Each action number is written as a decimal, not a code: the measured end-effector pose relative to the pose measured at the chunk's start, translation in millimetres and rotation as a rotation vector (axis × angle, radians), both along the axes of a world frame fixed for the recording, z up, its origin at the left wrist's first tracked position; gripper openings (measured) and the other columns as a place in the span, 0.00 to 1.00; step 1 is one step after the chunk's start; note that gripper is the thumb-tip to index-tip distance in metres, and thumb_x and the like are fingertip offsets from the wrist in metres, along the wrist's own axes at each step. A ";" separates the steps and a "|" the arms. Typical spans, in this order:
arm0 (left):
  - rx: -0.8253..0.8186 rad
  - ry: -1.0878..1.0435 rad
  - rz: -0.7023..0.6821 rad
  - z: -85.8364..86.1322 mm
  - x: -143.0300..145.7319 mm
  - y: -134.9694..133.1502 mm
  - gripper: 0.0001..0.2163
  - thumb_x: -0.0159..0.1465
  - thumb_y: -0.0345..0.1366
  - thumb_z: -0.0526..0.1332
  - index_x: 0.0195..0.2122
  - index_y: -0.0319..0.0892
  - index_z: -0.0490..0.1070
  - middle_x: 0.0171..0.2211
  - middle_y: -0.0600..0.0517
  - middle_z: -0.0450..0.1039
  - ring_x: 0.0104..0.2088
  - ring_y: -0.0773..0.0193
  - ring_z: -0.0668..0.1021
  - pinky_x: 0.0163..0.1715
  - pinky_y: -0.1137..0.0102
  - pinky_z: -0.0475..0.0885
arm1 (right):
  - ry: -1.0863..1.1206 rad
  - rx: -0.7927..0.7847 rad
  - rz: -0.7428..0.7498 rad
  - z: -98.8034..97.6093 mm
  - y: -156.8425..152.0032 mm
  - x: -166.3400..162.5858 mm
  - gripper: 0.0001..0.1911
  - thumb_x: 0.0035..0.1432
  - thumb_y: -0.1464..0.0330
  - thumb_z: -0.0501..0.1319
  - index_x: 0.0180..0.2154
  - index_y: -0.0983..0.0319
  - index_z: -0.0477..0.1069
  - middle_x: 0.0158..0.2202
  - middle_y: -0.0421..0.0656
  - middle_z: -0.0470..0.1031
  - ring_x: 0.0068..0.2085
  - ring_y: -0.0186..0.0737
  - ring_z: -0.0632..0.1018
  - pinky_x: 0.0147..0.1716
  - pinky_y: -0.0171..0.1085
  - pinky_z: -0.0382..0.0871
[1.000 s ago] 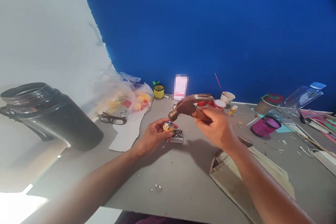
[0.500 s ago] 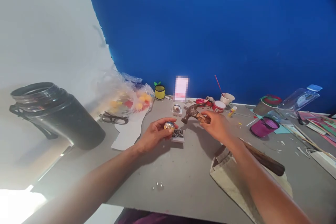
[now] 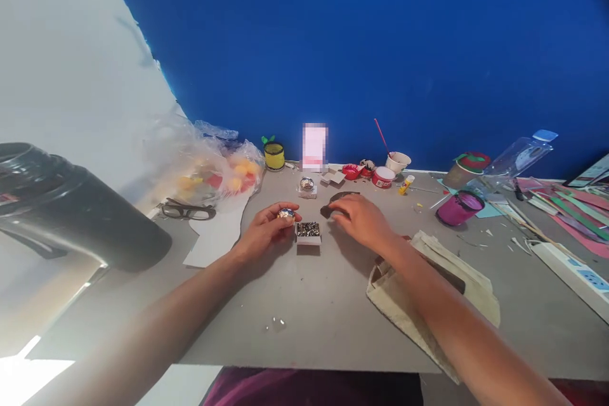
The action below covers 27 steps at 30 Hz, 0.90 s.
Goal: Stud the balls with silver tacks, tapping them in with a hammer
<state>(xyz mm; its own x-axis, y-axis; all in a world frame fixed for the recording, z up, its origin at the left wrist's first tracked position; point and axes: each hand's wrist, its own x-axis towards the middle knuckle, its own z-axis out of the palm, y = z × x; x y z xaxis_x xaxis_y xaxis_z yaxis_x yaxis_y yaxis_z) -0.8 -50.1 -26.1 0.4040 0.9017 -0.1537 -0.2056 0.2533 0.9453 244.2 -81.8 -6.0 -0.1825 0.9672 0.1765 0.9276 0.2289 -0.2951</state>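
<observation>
In the head view, my left hand (image 3: 266, 225) is closed around a shiny foil-like ball (image 3: 286, 214), gripped between thumb and fingers. Just right of it stands a small white box (image 3: 309, 240) topped with dark, glittering bits. My right hand (image 3: 359, 219) is curled over the head end of a hammer (image 3: 328, 210) and covers most of it. The hammer's wooden handle passes beneath my right forearm and shows again over a beige cloth (image 3: 480, 301). Farther back, a second shiny ball (image 3: 307, 184) rests on another small box.
Left are a large dark flask (image 3: 104, 209), eyeglasses (image 3: 188, 210) and a plastic bag of colourful things (image 3: 228, 174). Along the back stand a yellow pot (image 3: 274, 157), a paper cup (image 3: 398, 161) and a glue stick (image 3: 406, 185). A purple container (image 3: 459, 208) and clear bottle (image 3: 518, 158) are right.
My view has turned slightly to the right. My right hand has shifted from the hammer's neck onto its head, and the handle has swung. The left hand still holds the ball.
</observation>
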 end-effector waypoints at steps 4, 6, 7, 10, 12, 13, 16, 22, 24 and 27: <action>-0.047 -0.079 -0.030 1.3 0.4 0.7 0.19 0.52 0.35 0.75 0.45 0.39 0.79 0.36 0.47 0.79 0.25 0.71 0.70 0.25 0.73 0.63 | -0.110 -0.095 0.223 20.0 5.5 -39.2 0.10 0.65 0.70 0.61 0.40 0.56 0.82 0.41 0.44 0.83 0.47 0.45 0.79 0.41 0.37 0.66; -0.052 -0.074 -0.025 2.6 -0.6 0.5 0.22 0.49 0.34 0.77 0.45 0.40 0.78 0.37 0.48 0.79 0.27 0.70 0.73 0.27 0.72 0.66 | -0.206 -0.149 0.239 23.6 9.2 -51.7 0.09 0.63 0.71 0.62 0.37 0.56 0.82 0.37 0.45 0.83 0.44 0.46 0.80 0.37 0.36 0.65; -0.053 -0.067 -0.022 3.5 -1.2 0.3 0.23 0.48 0.33 0.78 0.46 0.41 0.78 0.38 0.49 0.79 0.29 0.69 0.74 0.29 0.72 0.67 | -0.236 -0.165 0.241 23.6 10.9 -55.2 0.09 0.62 0.71 0.63 0.36 0.55 0.82 0.37 0.45 0.83 0.43 0.46 0.81 0.35 0.36 0.64; -0.052 -0.027 -0.014 6.3 -3.2 -0.7 0.25 0.47 0.32 0.78 0.47 0.42 0.78 0.40 0.49 0.79 0.30 0.69 0.74 0.30 0.73 0.68 | -0.253 -0.170 0.243 18.9 14.8 -57.8 0.09 0.61 0.70 0.63 0.37 0.54 0.82 0.37 0.45 0.83 0.41 0.46 0.81 0.33 0.36 0.62; -0.051 -0.012 -0.008 7.8 -4.3 -1.2 0.25 0.47 0.31 0.77 0.48 0.42 0.78 0.41 0.49 0.79 0.31 0.69 0.75 0.31 0.72 0.69 | -0.241 -0.167 0.251 14.2 16.3 -56.3 0.09 0.62 0.69 0.63 0.39 0.54 0.83 0.39 0.45 0.83 0.43 0.47 0.81 0.33 0.36 0.62; -0.051 -0.016 -0.006 8.2 -4.7 -1.4 0.25 0.47 0.31 0.77 0.48 0.42 0.78 0.42 0.49 0.79 0.32 0.69 0.75 0.32 0.72 0.69 | -0.235 -0.164 0.258 12.0 16.8 -55.5 0.10 0.62 0.69 0.62 0.40 0.54 0.83 0.39 0.45 0.83 0.44 0.47 0.80 0.34 0.37 0.62; -0.064 -0.053 -0.007 8.4 -5.1 -1.3 0.23 0.50 0.33 0.75 0.48 0.41 0.79 0.42 0.47 0.79 0.30 0.69 0.74 0.30 0.72 0.68 | -0.228 -0.165 0.287 5.9 16.9 -54.1 0.11 0.64 0.70 0.60 0.42 0.56 0.82 0.41 0.45 0.82 0.47 0.47 0.79 0.36 0.37 0.63; -0.083 -0.044 0.013 6.0 -3.8 0.2 0.18 0.54 0.33 0.72 0.46 0.40 0.79 0.40 0.47 0.79 0.27 0.70 0.72 0.25 0.73 0.64 | -0.224 -0.161 0.290 -4.8 14.0 -53.6 0.13 0.67 0.72 0.57 0.42 0.58 0.80 0.41 0.46 0.80 0.48 0.46 0.76 0.41 0.37 0.64; -0.087 -0.047 0.017 5.0 -3.7 1.0 0.17 0.54 0.32 0.71 0.47 0.40 0.79 0.40 0.46 0.79 0.27 0.70 0.72 0.25 0.73 0.64 | -0.216 -0.152 0.280 -7.1 13.0 -53.4 0.12 0.68 0.72 0.56 0.42 0.59 0.79 0.41 0.46 0.80 0.48 0.46 0.76 0.40 0.38 0.64; -0.088 -0.062 0.018 3.5 -4.1 2.3 0.17 0.54 0.32 0.71 0.46 0.39 0.79 0.40 0.46 0.79 0.27 0.69 0.73 0.25 0.73 0.65 | -0.191 -0.150 0.280 -7.9 11.8 -53.4 0.12 0.69 0.70 0.55 0.42 0.60 0.78 0.41 0.46 0.79 0.47 0.47 0.76 0.38 0.38 0.63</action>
<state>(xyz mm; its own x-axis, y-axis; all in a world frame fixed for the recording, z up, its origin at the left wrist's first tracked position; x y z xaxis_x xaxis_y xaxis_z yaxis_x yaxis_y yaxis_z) -5.0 -47.8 -22.6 0.3993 0.8930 -0.2075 -0.2686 0.3304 0.9048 190.8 -70.0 -13.9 -0.4597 0.8877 -0.0259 0.8767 0.4490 -0.1726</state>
